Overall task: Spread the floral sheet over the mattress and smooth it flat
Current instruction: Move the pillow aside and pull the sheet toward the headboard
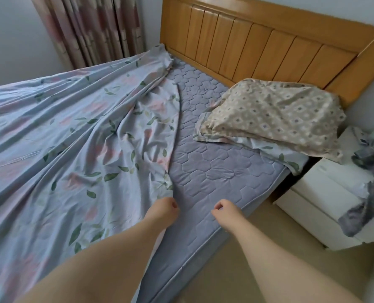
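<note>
Quilted mattress (203, 171) lies bare right of my grip, with the wooden headboard (258, 47) beyond. My left hand (164, 207) pinches the edge of the floral sheet (61, 138), whose folds fan away leftward; the fingertips are partly hidden. My right hand (222, 207) hovers just beside, curled on nothing. A pillow (273, 119) lies ahead-right; the nightstand (312, 193) carries grey cloth (365, 204).

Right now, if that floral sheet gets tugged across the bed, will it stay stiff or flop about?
Probably floppy: the floral sheet lies in soft folds fanning toward the left hand. Likely light and thin, since it creases finely. It may drag rather than glide over the quilted mattress.
</note>
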Demonstrator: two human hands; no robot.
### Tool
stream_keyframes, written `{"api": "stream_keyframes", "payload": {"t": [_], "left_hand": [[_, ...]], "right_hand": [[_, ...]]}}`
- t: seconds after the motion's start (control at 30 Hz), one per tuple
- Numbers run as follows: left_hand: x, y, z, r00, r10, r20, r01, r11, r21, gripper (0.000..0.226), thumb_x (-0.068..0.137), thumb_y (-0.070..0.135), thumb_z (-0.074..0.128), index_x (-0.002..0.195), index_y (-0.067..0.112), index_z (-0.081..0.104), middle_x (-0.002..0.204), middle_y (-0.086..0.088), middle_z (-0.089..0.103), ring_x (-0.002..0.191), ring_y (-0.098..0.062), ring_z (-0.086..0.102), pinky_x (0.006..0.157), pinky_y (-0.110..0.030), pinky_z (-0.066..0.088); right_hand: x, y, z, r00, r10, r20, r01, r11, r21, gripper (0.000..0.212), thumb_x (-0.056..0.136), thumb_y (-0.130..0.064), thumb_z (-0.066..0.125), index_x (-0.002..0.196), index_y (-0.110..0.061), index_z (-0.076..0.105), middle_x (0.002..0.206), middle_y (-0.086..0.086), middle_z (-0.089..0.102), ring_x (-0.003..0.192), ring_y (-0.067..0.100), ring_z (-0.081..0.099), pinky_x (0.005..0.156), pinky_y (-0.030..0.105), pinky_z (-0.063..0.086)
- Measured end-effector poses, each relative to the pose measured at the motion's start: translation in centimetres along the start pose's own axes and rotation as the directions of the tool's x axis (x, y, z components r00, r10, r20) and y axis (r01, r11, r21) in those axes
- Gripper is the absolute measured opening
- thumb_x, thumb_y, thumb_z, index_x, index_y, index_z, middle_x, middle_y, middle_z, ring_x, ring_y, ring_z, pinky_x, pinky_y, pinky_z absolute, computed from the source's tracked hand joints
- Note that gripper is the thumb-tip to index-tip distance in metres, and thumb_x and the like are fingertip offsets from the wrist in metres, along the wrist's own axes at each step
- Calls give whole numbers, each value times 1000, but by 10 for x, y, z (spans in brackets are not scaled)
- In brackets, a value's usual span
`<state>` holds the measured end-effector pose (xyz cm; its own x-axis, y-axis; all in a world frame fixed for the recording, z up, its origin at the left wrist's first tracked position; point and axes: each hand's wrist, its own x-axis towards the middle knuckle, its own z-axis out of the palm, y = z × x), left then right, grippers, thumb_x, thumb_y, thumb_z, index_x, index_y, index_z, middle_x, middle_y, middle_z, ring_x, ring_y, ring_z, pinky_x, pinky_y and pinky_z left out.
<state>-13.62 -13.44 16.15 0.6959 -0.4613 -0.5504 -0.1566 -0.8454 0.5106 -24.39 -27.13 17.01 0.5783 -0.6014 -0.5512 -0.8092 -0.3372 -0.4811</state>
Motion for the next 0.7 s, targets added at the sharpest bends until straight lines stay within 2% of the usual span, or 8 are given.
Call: {"api": "stream_keyframes", "payload": {"t": [0.07, 0.13, 0.27, 0.33, 0.47, 0.57, 0.7], "left_hand": [[20, 11, -2, 999, -38, 7, 38, 999, -9, 14, 90, 15, 41, 88, 17, 56, 91, -5, 60, 98, -27, 65, 78, -28, 50], [45, 19, -1, 996, -85, 7, 85, 996, -30, 16, 90, 17, 42, 91, 16, 58, 97, -8, 64, 98, -27, 64, 84, -32, 52], [93, 32, 2, 982, -183, -51, 176, 977, -122, 27, 93, 19, 44, 116, 12, 57, 117, -12, 63, 108, -28, 60, 89, -31, 48], [113, 36, 7, 965, -257, -60, 243, 954, -175, 31, 93, 20, 44, 121, 13, 54, 123, -10, 60, 113, -27, 57, 93, -30, 46], [155, 37, 19, 929, -366, -54, 346, 911, -225, 32, 92, 17, 45, 122, 13, 54, 128, -9, 56, 116, -26, 53, 95, -30, 43], [180, 32, 24, 913, -401, -76, 374, 896, -239, 35, 92, 17, 47, 126, 12, 54, 135, -9, 50, 121, -26, 50, 96, -29, 41], [210, 8, 34, 903, -429, -34, 415, 888, -197, 33, 91, 19, 46, 123, 15, 57, 140, -7, 41, 122, -27, 48, 99, -29, 41]], "right_hand": [[27, -4, -8, 999, -1, 42, 3, 999, -36, 5, 92, -18, 47, 89, -16, 49, 97, 5, 54, 93, 25, 51, 88, 32, 46], [59, -6, -12, 996, 2, 90, 5, 997, -83, 4, 93, -19, 47, 90, -17, 49, 106, 8, 59, 97, 26, 52, 85, 28, 44], [122, -14, -13, 978, -24, 209, 54, 989, -138, 4, 93, -21, 46, 90, -18, 48, 107, 8, 60, 102, 27, 54, 78, 24, 36], [152, -19, -12, 958, -42, 284, 91, 983, -160, 5, 92, -22, 46, 90, -18, 48, 100, 6, 57, 96, 25, 52, 77, 23, 34], [203, -21, -6, 928, -47, 370, 132, 969, -208, 8, 91, -20, 47, 84, -18, 48, 92, 3, 53, 87, 21, 47, 75, 24, 35], [229, -17, 6, 922, -11, 386, 106, 969, -224, 8, 90, -17, 46, 83, -16, 49, 91, 5, 55, 85, 22, 49, 73, 24, 37], [256, -17, 37, 895, 23, 446, 128, 944, -305, 6, 91, -17, 45, 85, -16, 48, 92, 3, 55, 86, 21, 48, 71, 23, 35]]}}
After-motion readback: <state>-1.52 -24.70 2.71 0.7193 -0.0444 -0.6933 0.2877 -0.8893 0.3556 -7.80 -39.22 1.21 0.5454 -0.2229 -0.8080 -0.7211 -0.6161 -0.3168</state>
